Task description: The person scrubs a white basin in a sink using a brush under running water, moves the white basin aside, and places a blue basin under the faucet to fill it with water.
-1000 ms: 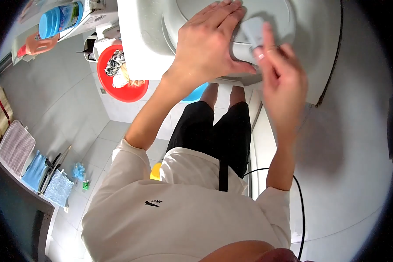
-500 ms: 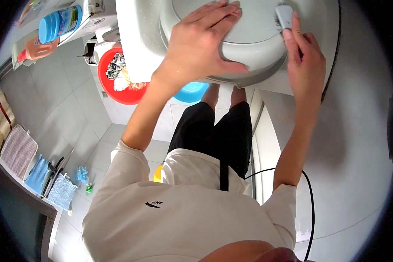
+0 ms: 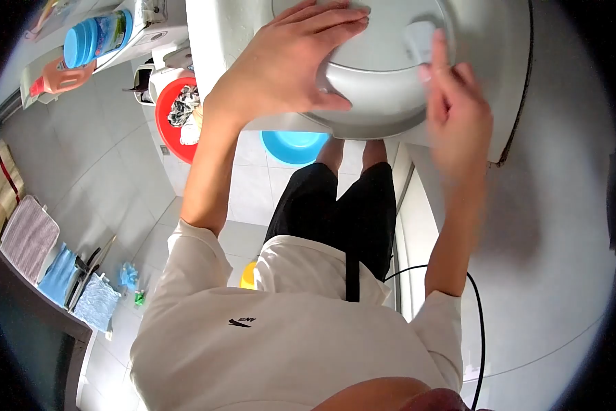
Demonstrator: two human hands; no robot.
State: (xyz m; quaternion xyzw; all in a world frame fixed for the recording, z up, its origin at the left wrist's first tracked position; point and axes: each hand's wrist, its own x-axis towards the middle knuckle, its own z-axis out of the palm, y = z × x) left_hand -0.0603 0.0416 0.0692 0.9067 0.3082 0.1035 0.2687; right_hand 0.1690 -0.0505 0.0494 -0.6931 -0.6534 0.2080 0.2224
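Head view: right hand (image 3: 460, 113) grips pale brush (image 3: 419, 40) at smooth, round grey vessel (image 3: 380, 90).

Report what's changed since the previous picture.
The brush in the right hand has moved left in view across the grey round item. The left hand has shifted left, and the item seems slightly turned. The right hand keeps its grip. The red basin stays put.

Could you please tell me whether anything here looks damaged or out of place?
The pale counter has a ragged, dark patch at its corner, standing out against the smooth surface; perhaps wear or grime.
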